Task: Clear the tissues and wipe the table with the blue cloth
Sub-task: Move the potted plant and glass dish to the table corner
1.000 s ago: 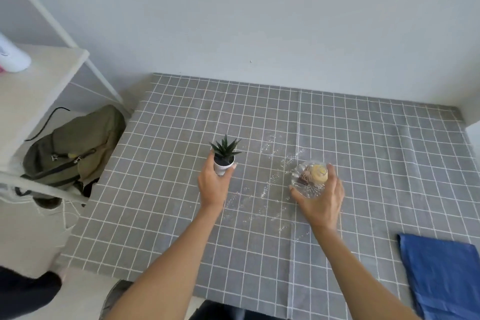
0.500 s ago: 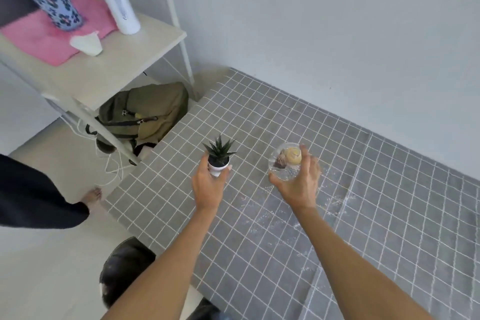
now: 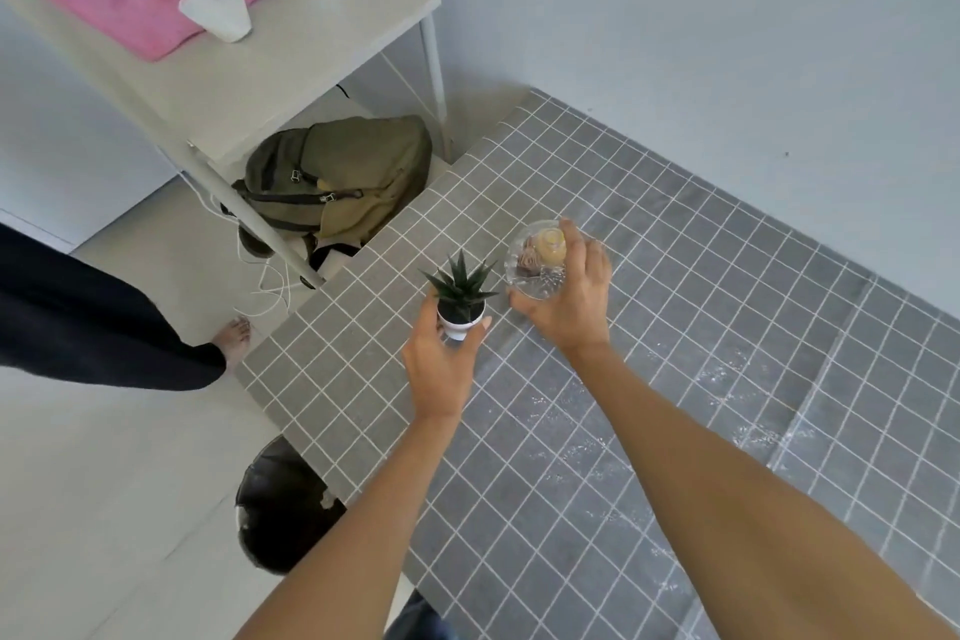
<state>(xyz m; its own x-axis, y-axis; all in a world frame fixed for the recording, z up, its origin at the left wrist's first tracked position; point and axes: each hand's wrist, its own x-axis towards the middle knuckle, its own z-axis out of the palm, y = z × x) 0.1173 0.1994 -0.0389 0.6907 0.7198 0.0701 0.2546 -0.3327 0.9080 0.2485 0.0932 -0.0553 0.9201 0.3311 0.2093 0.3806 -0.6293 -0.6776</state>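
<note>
My left hand grips a small spiky succulent in a white pot, held above the left part of the table. My right hand holds a clear glass bowl with a cream candle and a dried rose in it, just right of the plant. Both are lifted over the grey checked tablecloth, which glistens with wet streaks. No tissues and no blue cloth are in view.
A white shelf stands at the left with a pink towel, a flowered bottle, a white bottle and a white cup. An olive backpack lies under it. A black bin sits by the table's near-left edge. A person's leg and foot are at the left.
Both hands have lifted the plant and the bowl off the table and carried them left. My view has turned left toward the shelf, and the blue cloth has left the frame.
</note>
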